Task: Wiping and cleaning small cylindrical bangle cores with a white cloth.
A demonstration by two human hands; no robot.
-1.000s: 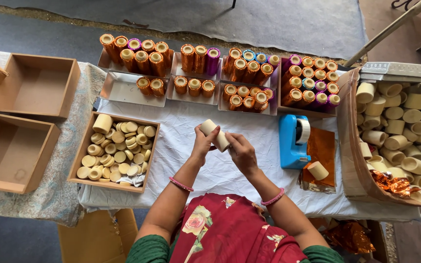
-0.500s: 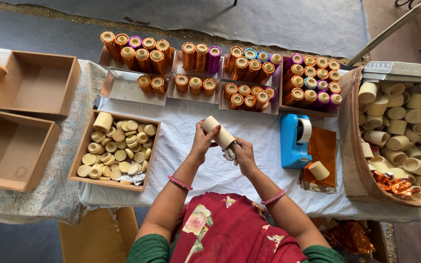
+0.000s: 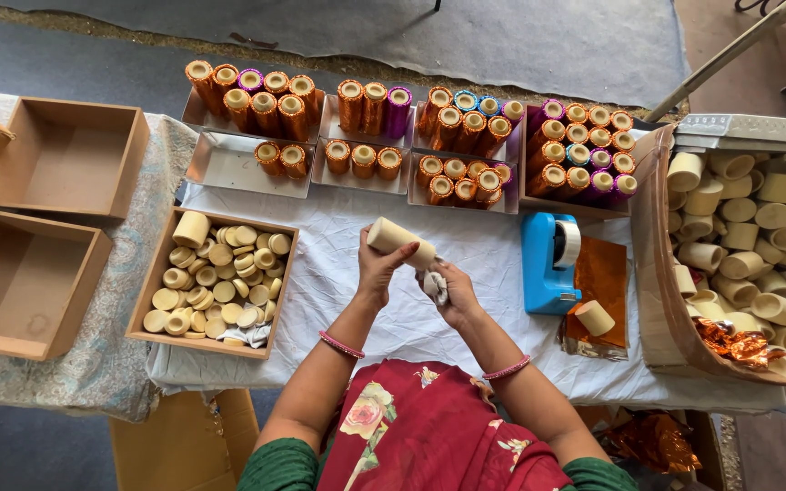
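My left hand [image 3: 375, 269] grips a plain cream cylinder [image 3: 399, 242], holding it sideways above the white cloth [image 3: 338, 273]. My right hand [image 3: 448, 292] is closed on a crumpled white rag [image 3: 432, 285] and presses it against the right end of the cylinder. Both wrists wear pink bangles. To the left stands a wooden tray [image 3: 155, 277] full of cream discs and short cylinders.
Metal trays [image 3: 220, 164] along the far edge hold several foil-wrapped cylinders in orange, purple and blue. A blue tape dispenser [image 3: 548, 264] and orange foil sheets [image 3: 602, 273] lie to the right, beside a big box of bare cylinders [image 3: 652, 273]. Two empty wooden boxes [image 3: 61, 159] sit at left.
The cylinder has turned from nearly end-on to lying sideways, and my right hand has slid with the rag toward its right end. Both hands stay over the same spot.
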